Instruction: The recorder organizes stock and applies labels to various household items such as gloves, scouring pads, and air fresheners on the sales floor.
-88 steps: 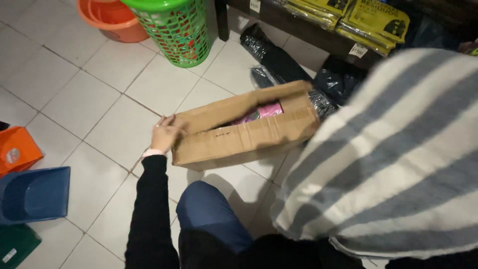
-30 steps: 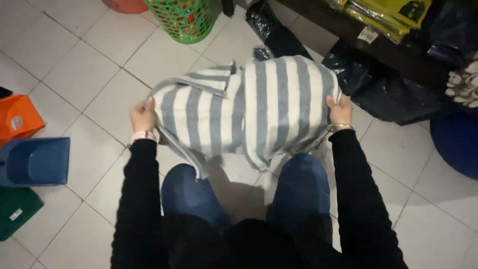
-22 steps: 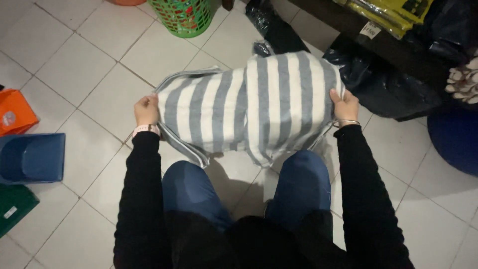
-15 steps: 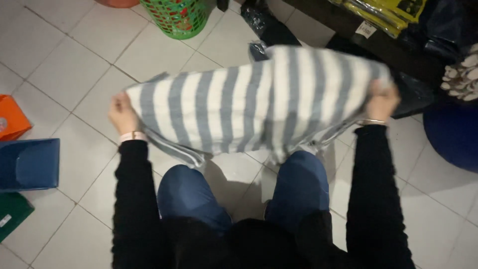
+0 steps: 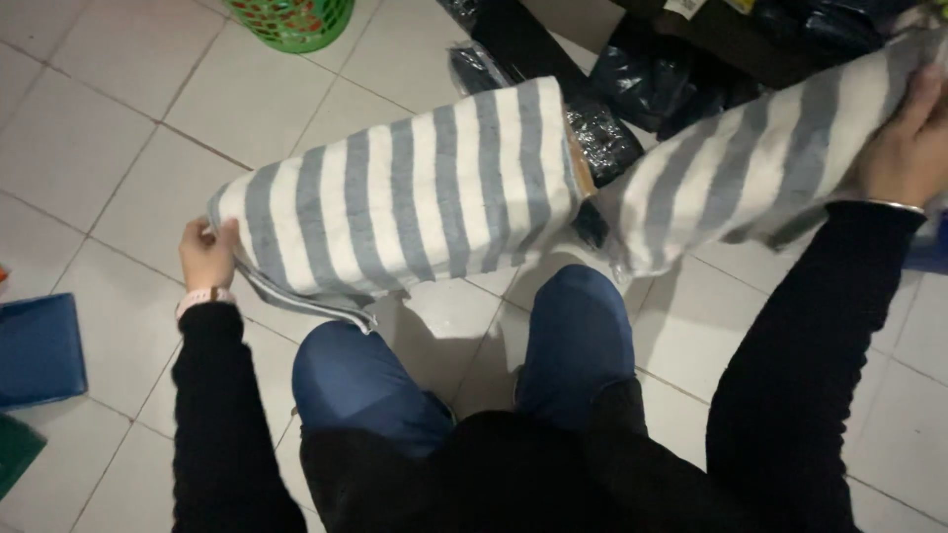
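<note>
The striped cloth now hangs stretched wider; left hand grips it at 9 o'clock, right hand at 2.

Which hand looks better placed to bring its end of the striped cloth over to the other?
Probably the right hand: it holds the grey-and-white striped cloth raised, while the left hand pins its end low.

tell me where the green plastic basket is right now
In the head view, the green plastic lattice basket sits on the white tiled floor at the top edge, left of centre, beyond the grey-and-white striped cloth and cut off by the frame.
</note>
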